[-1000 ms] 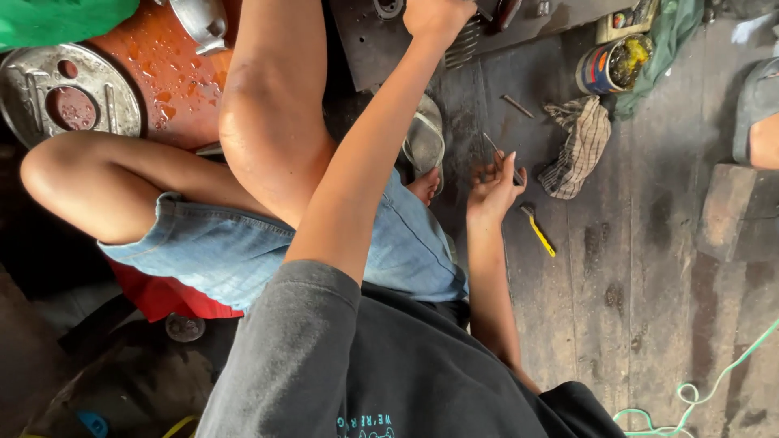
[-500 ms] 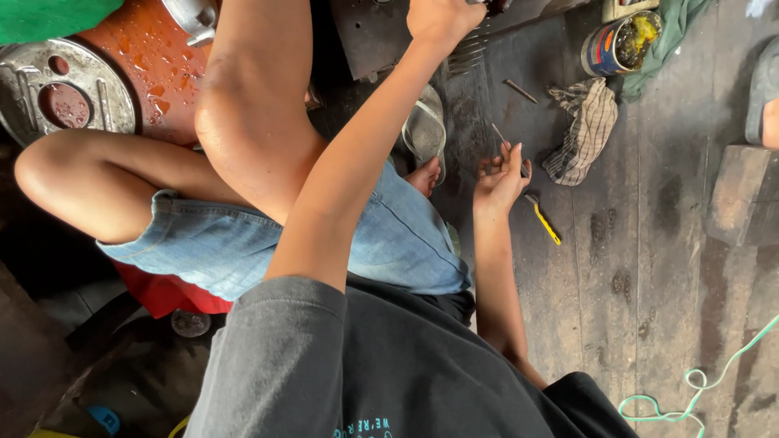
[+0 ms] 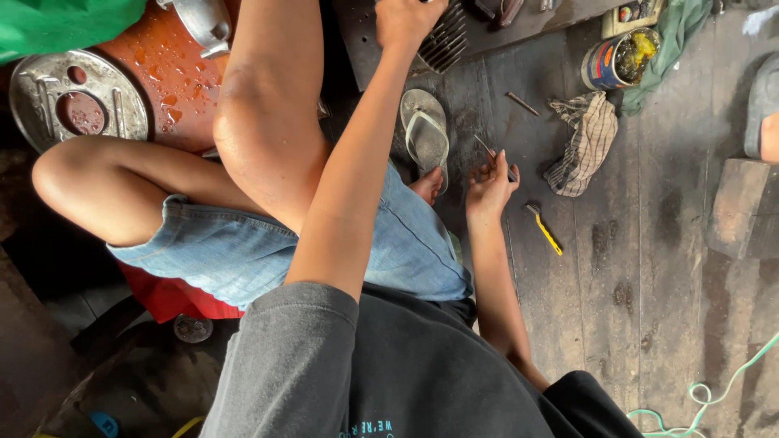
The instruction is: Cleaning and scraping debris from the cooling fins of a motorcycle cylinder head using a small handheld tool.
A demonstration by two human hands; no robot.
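Dark floorboards [image 3: 649, 284] carry the work: right hand [image 3: 489, 185] pinches a thin metal rod [image 3: 495, 156]; left hand [image 3: 406, 20], at twelve o'clock, closes on a finned engine part [image 3: 445, 40], seemingly steadying it.

Open passage is offered by the bare plank floor [image 3: 649, 268] on the right, where only a yellow-handled tool [image 3: 544, 230] beside the right hand [image 3: 489, 188] and a green cord [image 3: 714, 393] at the near right corner lie in the way. Farther off, the way is narrowed by a checked rag [image 3: 580, 144], an open tin [image 3: 617, 58] and a wooden block [image 3: 742, 207] at the right edge. The left is blocked by the bent legs, a sandal [image 3: 426, 134] and a finned metal part [image 3: 442, 40] under the left hand [image 3: 406, 18].
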